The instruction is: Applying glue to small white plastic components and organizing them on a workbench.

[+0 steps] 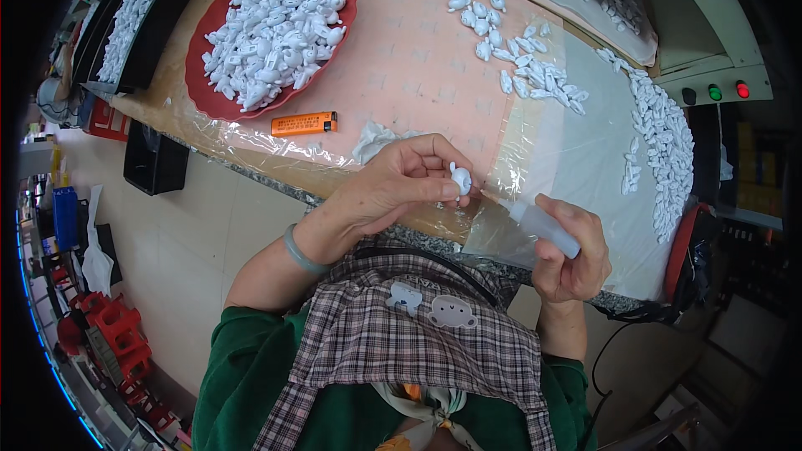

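While the left hand [393, 181] pinches a rounded white figurine [460, 178], the right hand [582, 266] grips a translucent plastic bottle [545, 227]; a crumpled white wad [373, 140] and scalloped red tray [196, 63] lie beyond.

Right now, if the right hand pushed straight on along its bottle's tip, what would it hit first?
Likely the small white figure pinched in the left hand: the bottle tip points at it. Depth is unclear; fingertips might be met first.
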A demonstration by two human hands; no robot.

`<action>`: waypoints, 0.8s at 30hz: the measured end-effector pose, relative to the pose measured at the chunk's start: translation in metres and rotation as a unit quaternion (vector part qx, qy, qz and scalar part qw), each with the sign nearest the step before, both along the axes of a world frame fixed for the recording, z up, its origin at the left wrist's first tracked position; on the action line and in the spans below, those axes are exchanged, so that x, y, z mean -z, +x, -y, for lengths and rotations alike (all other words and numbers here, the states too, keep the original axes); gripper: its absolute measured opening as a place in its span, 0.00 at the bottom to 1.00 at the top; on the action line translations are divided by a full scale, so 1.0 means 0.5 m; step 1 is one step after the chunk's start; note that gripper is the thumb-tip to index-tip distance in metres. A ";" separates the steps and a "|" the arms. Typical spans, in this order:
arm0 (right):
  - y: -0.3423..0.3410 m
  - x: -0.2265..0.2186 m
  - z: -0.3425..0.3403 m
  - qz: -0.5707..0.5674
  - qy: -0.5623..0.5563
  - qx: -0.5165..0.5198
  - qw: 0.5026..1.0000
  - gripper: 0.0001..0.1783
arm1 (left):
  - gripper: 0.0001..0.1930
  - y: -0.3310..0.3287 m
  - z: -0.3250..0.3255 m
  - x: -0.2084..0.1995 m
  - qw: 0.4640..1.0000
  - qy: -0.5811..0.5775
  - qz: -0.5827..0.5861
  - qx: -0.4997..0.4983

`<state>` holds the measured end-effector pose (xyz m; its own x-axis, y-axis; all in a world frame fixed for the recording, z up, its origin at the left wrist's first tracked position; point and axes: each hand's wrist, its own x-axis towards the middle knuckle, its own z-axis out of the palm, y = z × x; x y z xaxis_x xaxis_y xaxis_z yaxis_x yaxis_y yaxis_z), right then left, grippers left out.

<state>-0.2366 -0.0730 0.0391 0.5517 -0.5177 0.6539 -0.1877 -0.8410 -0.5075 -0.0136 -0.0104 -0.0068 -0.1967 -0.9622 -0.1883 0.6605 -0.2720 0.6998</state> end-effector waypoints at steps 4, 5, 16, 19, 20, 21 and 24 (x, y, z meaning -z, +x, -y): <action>0.003 -0.001 0.000 0.000 0.002 0.000 1.000 0.20 | 0.11 0.002 0.001 -0.001 1.000 0.008 0.008 -0.003; 0.003 -0.001 0.000 -0.003 0.003 0.001 1.000 0.20 | 0.11 0.003 0.001 0.001 1.000 0.008 0.008 -0.003; 0.014 0.034 0.026 0.215 0.348 0.000 0.913 0.20 | 0.11 0.004 0.006 -0.014 1.000 0.012 -0.005 -0.026; 0.018 0.044 0.063 0.226 0.402 0.018 0.887 0.19 | 0.11 0.015 0.000 0.003 0.999 -0.010 0.017 -0.032; 0.012 0.045 0.076 0.222 0.461 0.002 0.859 0.21 | 0.11 0.018 -0.001 0.004 0.999 -0.014 0.015 -0.030; 0.012 0.045 0.082 0.221 0.457 0.003 0.862 0.21 | 0.11 0.020 -0.002 0.004 0.999 -0.013 0.021 -0.031; 0.033 0.036 0.096 0.180 0.561 0.017 0.808 0.17 | 0.11 0.022 -0.001 0.007 0.999 -0.014 0.029 -0.032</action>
<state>-0.2200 -0.1212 0.0213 0.4028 -0.9070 -0.1225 0.1282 0.1885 -0.9737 -0.0025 -0.0099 -0.0103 -0.1247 -0.9775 -0.1701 0.6340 -0.2104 0.7442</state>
